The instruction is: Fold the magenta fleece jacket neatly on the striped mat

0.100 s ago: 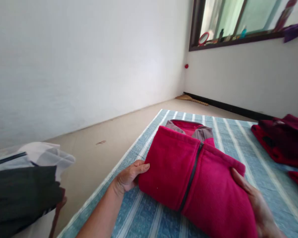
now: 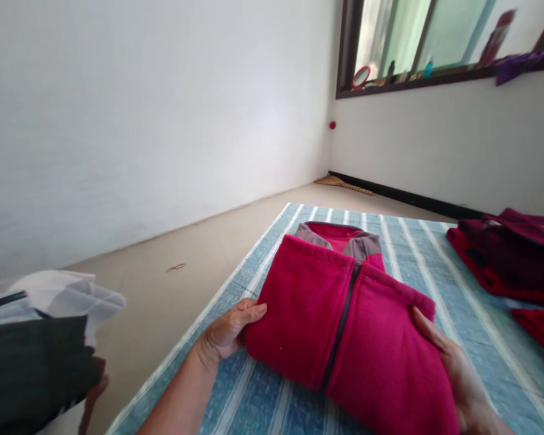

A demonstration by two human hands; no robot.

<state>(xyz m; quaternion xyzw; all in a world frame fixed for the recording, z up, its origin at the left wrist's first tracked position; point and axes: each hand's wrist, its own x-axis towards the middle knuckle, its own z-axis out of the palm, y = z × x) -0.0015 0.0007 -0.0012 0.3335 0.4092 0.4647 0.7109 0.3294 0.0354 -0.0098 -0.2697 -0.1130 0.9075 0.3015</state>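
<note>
Mostly folded: pink fleece jacket (image 2: 390, 350) being held at both sides

The jacket is being held over the striped cloth (image 2: 421, 260), at its near part, with the dark zip (image 2: 341, 326) being shown running down the middle of the upper layer. Its left side is being pinched by the left hand (image 2: 229, 329), thumb on top and fingers curled beneath; its right side is being gripped by the right hand (image 2: 462, 374), thumb over the fabric, fingers being hidden from view.

As far as can be judged, most of the folding is being shown as done: the body is being kept doubled into a thick bundle, and no loose sleeve is being seen. Only the grey-trimmed collar (image 2: 365, 246) is being left uncovered past the far fold, and the two layers are not being pressed flat. Whether the underside is being held off the cloth cannot be told.

On the left, the bundle is being bordered by the cloth's slanting edge, with the floor (image 2: 208, 241) being seen beyond. More striped surface is being shown past the collar and toward the red and maroon stack (image 2: 512, 260), which is being kept apart from the jacket.
</note>
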